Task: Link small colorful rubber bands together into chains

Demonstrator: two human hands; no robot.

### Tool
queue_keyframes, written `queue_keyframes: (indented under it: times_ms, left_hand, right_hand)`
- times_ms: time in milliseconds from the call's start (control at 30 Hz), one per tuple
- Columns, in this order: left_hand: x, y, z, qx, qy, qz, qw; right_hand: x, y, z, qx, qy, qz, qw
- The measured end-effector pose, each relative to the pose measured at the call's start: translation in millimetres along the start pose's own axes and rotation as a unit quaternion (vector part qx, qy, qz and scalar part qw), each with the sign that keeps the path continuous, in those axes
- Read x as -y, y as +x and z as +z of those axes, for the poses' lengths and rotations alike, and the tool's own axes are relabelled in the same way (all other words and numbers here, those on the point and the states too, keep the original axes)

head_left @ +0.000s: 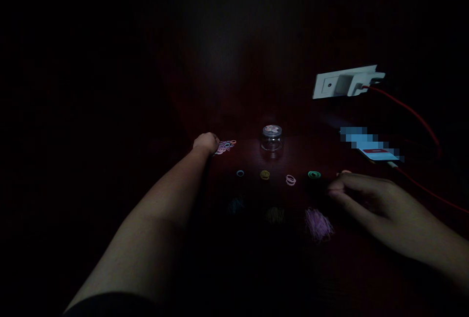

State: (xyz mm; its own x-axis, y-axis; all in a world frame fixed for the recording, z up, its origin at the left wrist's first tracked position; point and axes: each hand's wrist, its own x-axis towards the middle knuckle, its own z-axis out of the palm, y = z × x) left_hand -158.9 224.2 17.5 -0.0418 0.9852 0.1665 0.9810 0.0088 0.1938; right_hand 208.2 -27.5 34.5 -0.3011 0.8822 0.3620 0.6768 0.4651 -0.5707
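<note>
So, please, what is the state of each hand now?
Left hand: at the pile of small rings; grip cannot be told.
Right hand: closed at the fingertips; whether it holds something cannot be told.

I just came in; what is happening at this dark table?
Someone's left hand is at a pile of bands. The right hand is beside an orange piece; I cannot tell if it holds anything. A row of blue, yellow, pink and green bands lies before a lidded jar. A purple bundle lies nearer. A phone is lit.
</note>
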Motion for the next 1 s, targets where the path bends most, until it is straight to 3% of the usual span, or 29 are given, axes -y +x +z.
queue_keyframes:
  times_ms: [300, 433, 800, 1000]
  left_hand:
    - [4.7, -1.8, -1.9, -0.012, 0.015, 0.016, 1.000]
    - [13.9, -3.2, -3.7, -0.015, -0.024, 0.000, 1.000]
    - [21.6, -20.8, -39.2, -0.033, -0.067, -0.001, 0.997]
    - [24.6, -26.9, -46.6, -0.042, -0.117, -0.013, 0.992]
  right_hand:
    - [1.7, 1.7, -0.9, 0.012, -0.012, 0.004, 1.000]
    - [2.1, 2.3, -0.3, 0.007, -0.014, 0.006, 1.000]
    - [-3.9, 5.4, 3.5, 0.013, -0.011, -0.014, 1.000]
    - [-5.8, 6.2, 5.5, 0.014, -0.018, -0.019, 1.000]
